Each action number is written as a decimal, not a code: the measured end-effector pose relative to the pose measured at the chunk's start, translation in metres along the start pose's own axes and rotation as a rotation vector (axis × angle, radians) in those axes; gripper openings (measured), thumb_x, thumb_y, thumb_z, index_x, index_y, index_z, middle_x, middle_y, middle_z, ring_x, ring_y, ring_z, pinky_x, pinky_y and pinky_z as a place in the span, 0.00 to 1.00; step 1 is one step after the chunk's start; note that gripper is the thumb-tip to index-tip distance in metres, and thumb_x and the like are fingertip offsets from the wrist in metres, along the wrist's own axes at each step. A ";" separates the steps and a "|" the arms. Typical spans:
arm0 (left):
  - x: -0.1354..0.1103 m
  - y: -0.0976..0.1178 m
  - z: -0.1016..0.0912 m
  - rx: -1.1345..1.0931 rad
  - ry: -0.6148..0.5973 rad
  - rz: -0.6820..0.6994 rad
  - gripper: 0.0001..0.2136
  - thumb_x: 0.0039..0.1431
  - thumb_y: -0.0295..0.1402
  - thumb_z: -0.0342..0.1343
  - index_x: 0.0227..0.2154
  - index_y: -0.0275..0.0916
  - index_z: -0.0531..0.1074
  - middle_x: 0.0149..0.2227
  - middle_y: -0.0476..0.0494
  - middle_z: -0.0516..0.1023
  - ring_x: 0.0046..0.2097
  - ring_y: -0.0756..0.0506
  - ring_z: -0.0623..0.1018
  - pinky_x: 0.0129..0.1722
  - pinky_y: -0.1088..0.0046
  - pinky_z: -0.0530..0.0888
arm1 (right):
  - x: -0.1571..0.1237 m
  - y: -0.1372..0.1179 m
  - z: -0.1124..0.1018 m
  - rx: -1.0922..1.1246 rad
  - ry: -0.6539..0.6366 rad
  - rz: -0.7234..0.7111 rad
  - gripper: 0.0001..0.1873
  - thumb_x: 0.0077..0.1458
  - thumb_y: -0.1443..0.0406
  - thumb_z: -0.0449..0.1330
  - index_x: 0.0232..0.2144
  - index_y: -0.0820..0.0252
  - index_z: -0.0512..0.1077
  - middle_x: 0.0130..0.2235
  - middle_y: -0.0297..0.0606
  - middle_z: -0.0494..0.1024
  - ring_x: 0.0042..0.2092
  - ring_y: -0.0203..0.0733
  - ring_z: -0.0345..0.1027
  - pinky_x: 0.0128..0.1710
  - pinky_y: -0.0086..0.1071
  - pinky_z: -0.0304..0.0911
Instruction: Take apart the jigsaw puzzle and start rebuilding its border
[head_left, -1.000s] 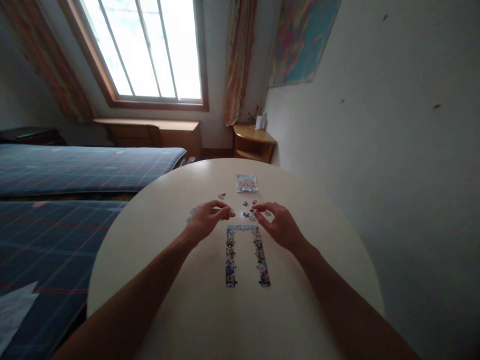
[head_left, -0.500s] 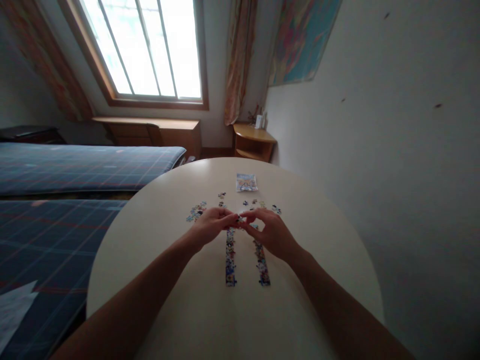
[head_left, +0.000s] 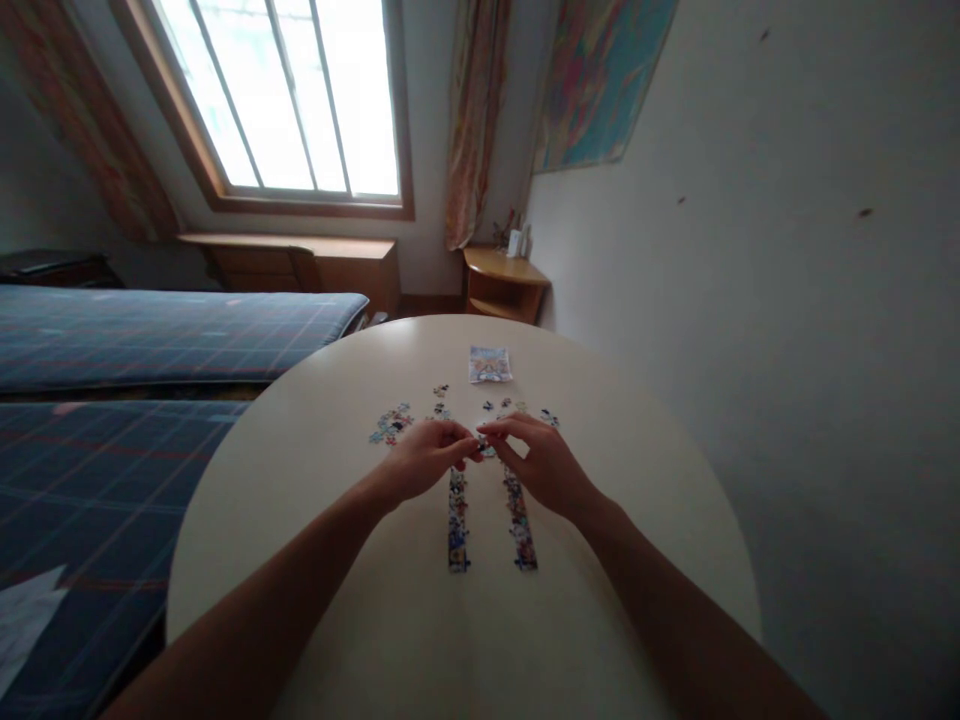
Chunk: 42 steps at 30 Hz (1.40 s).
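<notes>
Between my hands are small jigsaw puzzle pieces (head_left: 486, 449), partly covered by the fingers. My left hand (head_left: 435, 455) is closed, thumb and fingers pinching at the pieces' left side. From the right, my right hand (head_left: 538, 462) pinches at them with thumb and forefinger. Below the hands, two narrow strips of joined puzzle pieces lie on the table, a left strip (head_left: 457, 525) and a right strip (head_left: 520, 525). Their upper ends run under my hands. A pile of loose puzzle pieces (head_left: 390, 424) lies beyond my left hand.
The round cream table (head_left: 315, 560) carries everything. A small picture sheet (head_left: 490, 365) lies toward its far side. More loose pieces (head_left: 550, 417) are scattered past my right hand. A bed with a plaid mattress (head_left: 90, 480) stands left, a wall (head_left: 787, 350) right.
Both hands stay close together over the table, with small finger shifts around the pieces. The whole view has slid slightly. The strips and loose pieces look unmoved.
</notes>
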<state>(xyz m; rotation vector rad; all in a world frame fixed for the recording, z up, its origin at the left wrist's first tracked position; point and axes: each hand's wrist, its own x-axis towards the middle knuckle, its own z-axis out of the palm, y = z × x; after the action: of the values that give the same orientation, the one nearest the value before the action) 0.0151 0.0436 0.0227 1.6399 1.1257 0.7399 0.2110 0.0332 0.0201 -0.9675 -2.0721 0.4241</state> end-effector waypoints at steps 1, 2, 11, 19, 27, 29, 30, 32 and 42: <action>0.001 -0.002 0.000 0.000 0.008 0.015 0.10 0.57 0.38 0.56 0.28 0.36 0.76 0.29 0.45 0.80 0.28 0.50 0.74 0.30 0.75 0.69 | 0.000 -0.001 0.000 0.009 -0.003 -0.004 0.10 0.61 0.68 0.58 0.42 0.55 0.78 0.39 0.38 0.80 0.41 0.39 0.73 0.44 0.34 0.67; 0.002 -0.003 -0.001 0.001 0.014 0.031 0.10 0.57 0.38 0.56 0.28 0.36 0.76 0.29 0.45 0.80 0.28 0.50 0.74 0.31 0.74 0.69 | -0.001 -0.002 -0.001 0.016 -0.007 -0.009 0.10 0.60 0.68 0.59 0.42 0.55 0.77 0.39 0.38 0.80 0.41 0.39 0.73 0.44 0.34 0.67; 0.002 -0.011 -0.007 0.084 -0.102 0.133 0.13 0.58 0.41 0.54 0.31 0.36 0.76 0.27 0.46 0.78 0.29 0.49 0.73 0.31 0.73 0.69 | -0.002 -0.005 -0.010 -0.083 -0.127 -0.024 0.10 0.54 0.66 0.65 0.41 0.56 0.77 0.34 0.34 0.80 0.37 0.38 0.72 0.43 0.34 0.64; -0.020 -0.011 -0.029 0.575 -0.211 0.328 0.29 0.51 0.43 0.66 0.56 0.44 0.69 0.62 0.39 0.66 0.64 0.36 0.62 0.63 0.56 0.59 | -0.012 -0.025 -0.022 -0.043 -0.626 0.129 0.09 0.49 0.65 0.68 0.36 0.56 0.79 0.29 0.32 0.79 0.29 0.34 0.70 0.30 0.27 0.61; -0.023 -0.033 -0.021 0.662 -0.387 0.210 0.52 0.40 0.50 0.70 0.67 0.42 0.52 0.71 0.31 0.44 0.70 0.28 0.41 0.65 0.46 0.52 | -0.018 -0.033 -0.002 -0.033 -0.749 0.021 0.06 0.43 0.67 0.69 0.27 0.57 0.77 0.24 0.27 0.73 0.26 0.32 0.64 0.27 0.25 0.56; -0.022 -0.037 -0.020 0.664 -0.386 0.208 0.53 0.39 0.50 0.70 0.67 0.42 0.52 0.71 0.31 0.43 0.70 0.27 0.40 0.65 0.45 0.51 | -0.019 -0.032 0.000 -0.028 -0.760 0.019 0.06 0.42 0.67 0.69 0.27 0.58 0.76 0.24 0.27 0.73 0.26 0.32 0.64 0.26 0.25 0.55; -0.022 -0.039 -0.019 0.666 -0.383 0.207 0.53 0.39 0.50 0.70 0.67 0.42 0.52 0.71 0.31 0.43 0.70 0.26 0.40 0.65 0.45 0.51 | -0.019 -0.032 0.000 -0.029 -0.768 0.024 0.07 0.42 0.66 0.69 0.28 0.58 0.76 0.25 0.27 0.73 0.26 0.32 0.64 0.26 0.26 0.55; -0.022 -0.040 -0.019 0.668 -0.377 0.203 0.54 0.38 0.50 0.70 0.67 0.42 0.52 0.71 0.31 0.42 0.70 0.26 0.40 0.65 0.44 0.51 | -0.019 -0.032 0.000 -0.043 -0.775 0.033 0.08 0.42 0.65 0.69 0.27 0.58 0.75 0.25 0.28 0.73 0.25 0.32 0.63 0.26 0.26 0.54; -0.026 -0.022 -0.015 0.733 -0.424 0.087 0.57 0.38 0.51 0.70 0.68 0.36 0.48 0.71 0.27 0.38 0.70 0.25 0.38 0.65 0.43 0.50 | -0.016 -0.036 -0.002 -0.060 -0.802 0.040 0.08 0.43 0.65 0.70 0.28 0.57 0.74 0.25 0.27 0.75 0.26 0.32 0.66 0.28 0.26 0.57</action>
<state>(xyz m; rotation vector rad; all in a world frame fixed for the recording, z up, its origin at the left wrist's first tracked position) -0.0148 0.0275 0.0082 2.3243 1.0713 -0.0151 0.2018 -0.0025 0.0337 -0.9664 -2.7867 0.8831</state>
